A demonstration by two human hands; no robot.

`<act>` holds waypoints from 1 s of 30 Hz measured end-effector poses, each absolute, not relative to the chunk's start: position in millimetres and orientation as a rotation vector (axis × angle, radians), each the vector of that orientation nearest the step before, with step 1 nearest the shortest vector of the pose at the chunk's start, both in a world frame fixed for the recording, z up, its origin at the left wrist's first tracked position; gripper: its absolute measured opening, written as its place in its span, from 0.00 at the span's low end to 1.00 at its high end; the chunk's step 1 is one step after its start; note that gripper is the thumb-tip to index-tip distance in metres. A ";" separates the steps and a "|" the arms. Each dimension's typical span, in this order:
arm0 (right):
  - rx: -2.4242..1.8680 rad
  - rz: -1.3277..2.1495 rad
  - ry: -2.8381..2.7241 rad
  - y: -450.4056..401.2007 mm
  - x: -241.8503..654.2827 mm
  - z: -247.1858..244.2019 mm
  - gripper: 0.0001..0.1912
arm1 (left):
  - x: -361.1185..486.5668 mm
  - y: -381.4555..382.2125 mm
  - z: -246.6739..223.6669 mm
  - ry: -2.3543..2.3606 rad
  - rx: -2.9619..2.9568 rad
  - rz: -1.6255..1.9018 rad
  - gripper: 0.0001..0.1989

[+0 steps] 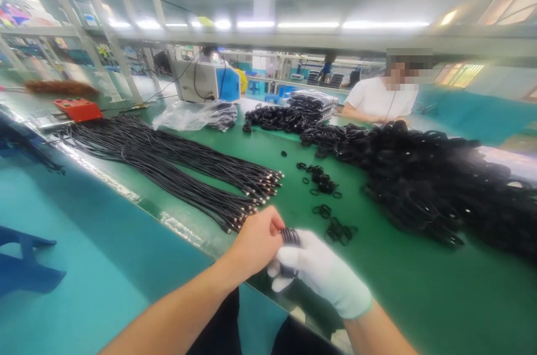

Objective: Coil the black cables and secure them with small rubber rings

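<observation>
My right hand (316,268), in a white glove, is closed around a coiled black cable (290,237) near the table's front edge. My bare left hand (259,237) meets it there, its fingers pinched together at the coil's left side; the fingertips are partly hidden, so what they pinch is unclear. Left of my hands lie two long bundles of straight black cables (188,181), their metal plugs (266,181) pointing toward me. Beyond my hands, several small black rings (323,180) are scattered on the green tabletop (289,198).
A large heap of coiled black cables (419,170) covers the right side. Clear plastic bags (184,114) and a blue-and-white machine (210,82) stand at the back. A red box (78,110) sits far left. Across the table is a person in a white shirt (380,98).
</observation>
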State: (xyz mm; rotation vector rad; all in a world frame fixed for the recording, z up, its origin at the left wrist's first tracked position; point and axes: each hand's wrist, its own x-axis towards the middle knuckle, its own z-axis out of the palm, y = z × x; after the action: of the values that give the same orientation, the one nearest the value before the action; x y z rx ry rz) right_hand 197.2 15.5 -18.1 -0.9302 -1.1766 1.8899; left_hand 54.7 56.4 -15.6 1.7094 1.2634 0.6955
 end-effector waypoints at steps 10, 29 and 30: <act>-0.894 1.969 -1.033 14.2 191.4 -14.9 0.15 | 49.1 60.7 -9.1 1.200 1.804 0.720 0.02; -0.786 1.671 -0.730 22.2 277.3 -17.7 0.14 | 61.4 91.4 0.8 1.108 1.876 0.683 0.10; -0.800 1.585 -0.652 24.3 290.6 -17.8 0.14 | 64.0 92.6 -1.2 1.125 1.924 0.686 0.09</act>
State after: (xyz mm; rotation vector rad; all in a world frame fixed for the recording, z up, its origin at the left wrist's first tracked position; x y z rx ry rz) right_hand 290.6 24.3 -17.8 -0.7997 -0.6520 1.5853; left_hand 64.0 92.6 -1.2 1.9240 1.1250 0.6863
